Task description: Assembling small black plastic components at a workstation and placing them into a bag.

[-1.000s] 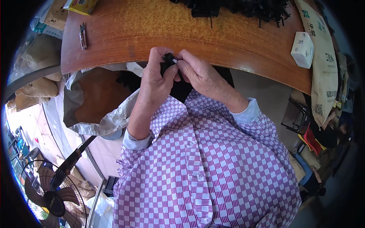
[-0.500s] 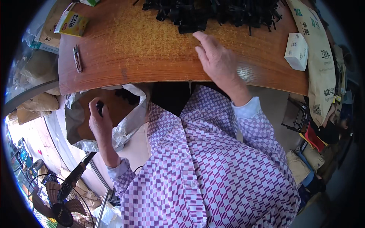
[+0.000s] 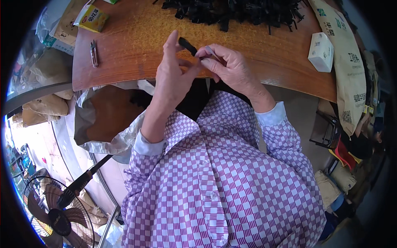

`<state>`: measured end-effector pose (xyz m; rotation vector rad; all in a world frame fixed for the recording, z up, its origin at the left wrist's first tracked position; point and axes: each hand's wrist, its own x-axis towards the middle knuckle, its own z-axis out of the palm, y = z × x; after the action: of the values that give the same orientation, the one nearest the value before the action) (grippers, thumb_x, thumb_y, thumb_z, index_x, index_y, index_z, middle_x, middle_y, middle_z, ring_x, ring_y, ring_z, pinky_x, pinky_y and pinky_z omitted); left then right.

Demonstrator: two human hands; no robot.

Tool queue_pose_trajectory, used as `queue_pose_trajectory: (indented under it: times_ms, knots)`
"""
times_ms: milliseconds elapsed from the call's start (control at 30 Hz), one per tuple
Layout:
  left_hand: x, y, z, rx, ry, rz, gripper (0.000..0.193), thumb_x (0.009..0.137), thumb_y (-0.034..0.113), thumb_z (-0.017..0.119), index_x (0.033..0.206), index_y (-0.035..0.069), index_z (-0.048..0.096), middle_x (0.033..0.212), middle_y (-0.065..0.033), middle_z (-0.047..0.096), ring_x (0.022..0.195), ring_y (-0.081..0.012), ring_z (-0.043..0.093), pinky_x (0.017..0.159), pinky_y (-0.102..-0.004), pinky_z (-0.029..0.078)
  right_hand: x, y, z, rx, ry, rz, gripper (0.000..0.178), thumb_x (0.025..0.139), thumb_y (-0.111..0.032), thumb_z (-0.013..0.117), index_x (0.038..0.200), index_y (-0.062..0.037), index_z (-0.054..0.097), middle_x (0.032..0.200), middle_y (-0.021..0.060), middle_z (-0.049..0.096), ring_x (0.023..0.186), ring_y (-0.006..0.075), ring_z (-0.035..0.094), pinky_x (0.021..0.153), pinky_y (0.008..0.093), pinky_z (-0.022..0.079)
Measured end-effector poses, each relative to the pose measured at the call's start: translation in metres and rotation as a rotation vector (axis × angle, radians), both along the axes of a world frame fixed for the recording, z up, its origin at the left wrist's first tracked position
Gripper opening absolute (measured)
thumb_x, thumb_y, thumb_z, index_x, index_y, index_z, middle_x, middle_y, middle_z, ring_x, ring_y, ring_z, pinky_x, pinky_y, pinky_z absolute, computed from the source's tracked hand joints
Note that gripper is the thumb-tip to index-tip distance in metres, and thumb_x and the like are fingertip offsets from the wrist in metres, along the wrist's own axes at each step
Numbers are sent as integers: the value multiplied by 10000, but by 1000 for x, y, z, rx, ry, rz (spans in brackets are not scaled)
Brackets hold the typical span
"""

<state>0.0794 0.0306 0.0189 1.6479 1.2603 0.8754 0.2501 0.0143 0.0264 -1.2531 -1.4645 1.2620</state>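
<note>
My two hands meet above the table's near edge. A short black strip (image 3: 188, 46), apparently of fabric, slants between them. My left hand (image 3: 171, 80) has its index finger stretched upward, while its thumb and other fingers close near the strip's lower end. My right hand (image 3: 233, 72) pinches at that same end; a small pale sliver (image 3: 210, 51) shows by its fingertips. Exactly where the fingers grip is partly hidden. Beyond my hands, a heap of similar black strips (image 3: 235, 14) lies on the far part of the wooden table (image 3: 136, 49).
Thread snips (image 3: 94, 53) and a yellow packet (image 3: 92, 18) lie at the table's left. A white tissue box (image 3: 321, 52) stands at the right, beside a large paper sack (image 3: 345, 70). An open white sack (image 3: 111, 144) hangs below the left edge, near a fan (image 3: 60, 221).
My left hand has risen from over the open sack to above the table edge. My right hand has drawn back from the black heap and now meets the left.
</note>
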Motion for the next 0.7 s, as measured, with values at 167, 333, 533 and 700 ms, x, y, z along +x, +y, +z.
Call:
queue_pose_trajectory:
  times_ms: [167,333,533,700]
  knots:
    - [6,-5,-8,-88,-213,-78,633,774,14,686,1310,29,351,1017,-163,594,819,-213,662,674,-300,535,6,-9,0,-57,127,43,115,913,-110,586,1000,-43,623,767,-39,562,554,20,450,481,165,382]
    - [8,-18,-13,-99,-250,-69,499,790,-17,669,1230,30,438,903,-85,605,786,-132,637,657,-248,524,-14,-20,-9,-55,215,-11,112,913,-127,594,983,-39,598,737,-45,512,574,16,446,503,157,376]
    - [2,-25,-11,-259,-428,-12,392,839,-15,632,1187,45,464,846,-36,611,741,-80,614,610,-200,496,-26,-21,-21,115,108,-172,180,930,-187,574,993,-21,541,726,-8,528,639,73,512,565,215,431]
    - [-6,-22,-11,-301,-462,6,319,846,-20,618,1124,40,472,835,-33,603,712,-75,604,587,-195,486,-25,-25,0,7,-76,-13,230,971,-232,485,955,-4,512,669,80,549,607,148,567,559,288,458]
